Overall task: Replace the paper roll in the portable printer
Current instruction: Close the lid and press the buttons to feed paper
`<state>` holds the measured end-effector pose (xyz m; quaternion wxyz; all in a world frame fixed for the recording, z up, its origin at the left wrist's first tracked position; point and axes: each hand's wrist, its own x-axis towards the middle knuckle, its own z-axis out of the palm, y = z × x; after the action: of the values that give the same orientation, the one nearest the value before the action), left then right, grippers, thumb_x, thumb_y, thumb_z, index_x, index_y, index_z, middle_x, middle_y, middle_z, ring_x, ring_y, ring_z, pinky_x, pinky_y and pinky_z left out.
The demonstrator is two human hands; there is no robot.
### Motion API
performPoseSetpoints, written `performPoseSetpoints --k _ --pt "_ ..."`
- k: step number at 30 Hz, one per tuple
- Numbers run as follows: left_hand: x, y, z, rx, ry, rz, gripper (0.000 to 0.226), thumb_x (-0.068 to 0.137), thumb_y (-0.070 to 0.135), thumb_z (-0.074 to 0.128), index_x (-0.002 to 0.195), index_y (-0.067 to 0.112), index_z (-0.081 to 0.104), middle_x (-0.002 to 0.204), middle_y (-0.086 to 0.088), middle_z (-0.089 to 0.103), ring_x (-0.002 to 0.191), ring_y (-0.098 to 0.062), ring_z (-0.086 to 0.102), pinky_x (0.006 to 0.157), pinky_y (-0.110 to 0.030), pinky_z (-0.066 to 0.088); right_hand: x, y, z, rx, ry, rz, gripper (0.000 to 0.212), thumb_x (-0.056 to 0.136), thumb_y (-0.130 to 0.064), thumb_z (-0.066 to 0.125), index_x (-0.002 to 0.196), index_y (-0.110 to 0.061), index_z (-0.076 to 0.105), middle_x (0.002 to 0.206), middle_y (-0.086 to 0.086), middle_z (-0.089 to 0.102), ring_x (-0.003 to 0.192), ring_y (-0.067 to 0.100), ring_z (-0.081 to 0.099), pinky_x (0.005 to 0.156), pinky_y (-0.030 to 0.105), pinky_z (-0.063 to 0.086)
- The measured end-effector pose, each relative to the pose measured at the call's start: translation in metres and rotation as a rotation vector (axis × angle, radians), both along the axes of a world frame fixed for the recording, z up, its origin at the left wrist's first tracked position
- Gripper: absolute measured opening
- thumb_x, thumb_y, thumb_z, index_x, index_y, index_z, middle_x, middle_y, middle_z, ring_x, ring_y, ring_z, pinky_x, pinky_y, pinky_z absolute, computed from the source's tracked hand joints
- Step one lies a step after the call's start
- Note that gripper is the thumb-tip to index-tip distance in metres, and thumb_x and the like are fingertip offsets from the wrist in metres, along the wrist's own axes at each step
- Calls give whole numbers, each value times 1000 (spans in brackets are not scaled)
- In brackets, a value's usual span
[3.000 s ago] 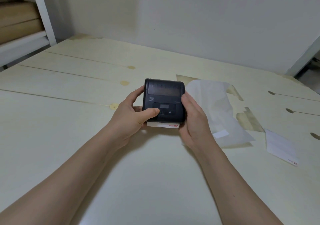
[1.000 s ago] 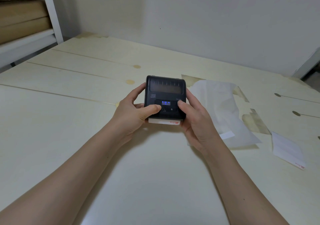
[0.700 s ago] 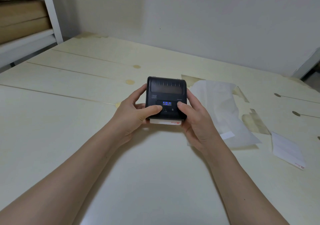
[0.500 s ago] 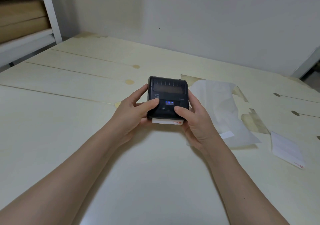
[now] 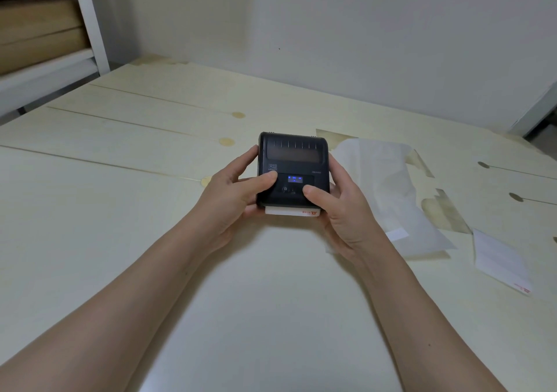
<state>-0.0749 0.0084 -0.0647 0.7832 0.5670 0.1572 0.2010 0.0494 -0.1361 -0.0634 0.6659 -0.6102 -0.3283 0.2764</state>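
Note:
A black portable printer [image 5: 294, 162] is held just above the pale table [image 5: 120, 210], lid closed, its small display lit blue. A short strip of white paper [image 5: 289, 211] with red print sticks out of its near edge. My left hand [image 5: 232, 192] grips the printer's left side, thumb resting on the front panel beside the display. My right hand [image 5: 346, 210] grips the right side, thumb pressed on the lower right of the panel. The roll inside is hidden.
A crumpled translucent sheet [image 5: 388, 186] lies just right of the printer. A torn white slip with a red mark [image 5: 500, 262] lies further right. A white shelf frame [image 5: 90, 20] with cardboard stands at the far left. A wall runs behind the table.
The display, dark three seconds ago, is lit blue. My left thumb has slid up beside the display. My right thumb has moved onto the lower right of the panel. The printer shifted slightly right.

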Motion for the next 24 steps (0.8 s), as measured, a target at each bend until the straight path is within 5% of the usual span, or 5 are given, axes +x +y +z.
performPoseSetpoints --k 24 --pt "1 1 -1 -8 -8 2 63 90 14 67 144 33 43 116 -1 74 100 -27 73 85 -35 56 1 0 -2 -15 6 -6 69 87 -2 59 149 -23 39 135 17 62 123 39 60 104 63 44"
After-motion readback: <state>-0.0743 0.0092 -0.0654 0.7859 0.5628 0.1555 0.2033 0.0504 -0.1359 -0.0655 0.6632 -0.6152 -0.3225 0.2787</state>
